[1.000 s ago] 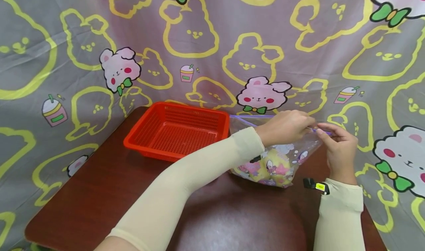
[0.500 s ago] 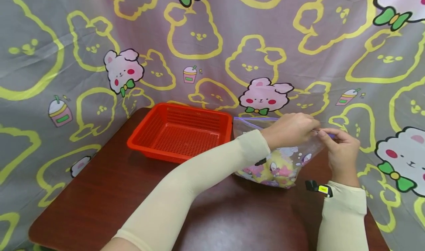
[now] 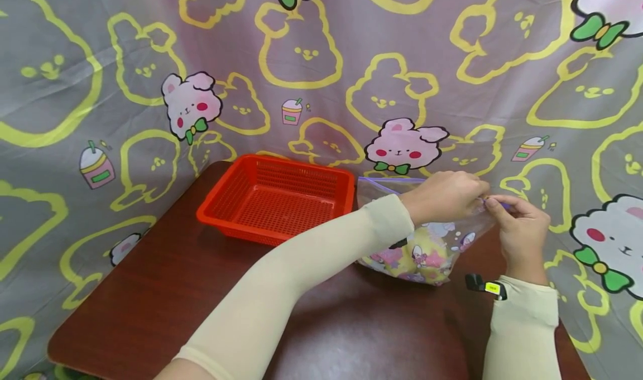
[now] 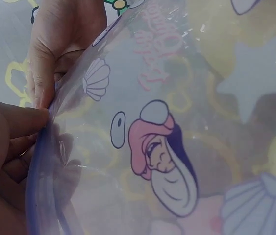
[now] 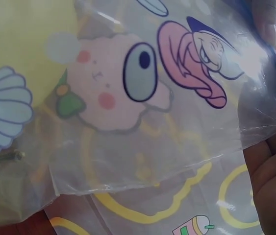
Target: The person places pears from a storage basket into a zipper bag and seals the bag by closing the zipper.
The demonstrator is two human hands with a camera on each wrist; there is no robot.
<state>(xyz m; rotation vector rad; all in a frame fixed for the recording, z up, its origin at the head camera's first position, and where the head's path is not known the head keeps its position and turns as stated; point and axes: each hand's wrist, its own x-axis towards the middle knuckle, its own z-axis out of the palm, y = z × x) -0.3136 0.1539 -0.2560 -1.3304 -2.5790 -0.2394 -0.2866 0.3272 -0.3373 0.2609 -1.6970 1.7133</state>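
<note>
A clear zip bag [image 3: 427, 246] with a purple seal strip and cartoon prints stands on the table. Rounded yellow contents fill its lower part. My left hand [image 3: 447, 193] reaches across the bag and pinches the strip near its right end. Fingertips of my right hand [image 3: 522, 221] pinch the top right corner beside it. In the left wrist view, the purple strip [image 4: 39, 176] runs along the mouth, with fingertips of both hands meeting at it. The right wrist view shows the printed bag wall [image 5: 118, 98] stretched out from the hand. My left forearm hides part of the bag.
A red plastic basket [image 3: 216, 212] with slotted walls stands left of the bag, its inside bare. Both are on a dark brown table [image 3: 150, 302]. A patterned curtain [image 3: 321, 34] hangs close behind and around the table.
Both hands keep their pinch at the bag's right corner, and the right hand sits slightly lower. The head view has shifted a little, while basket and bag stay put.
</note>
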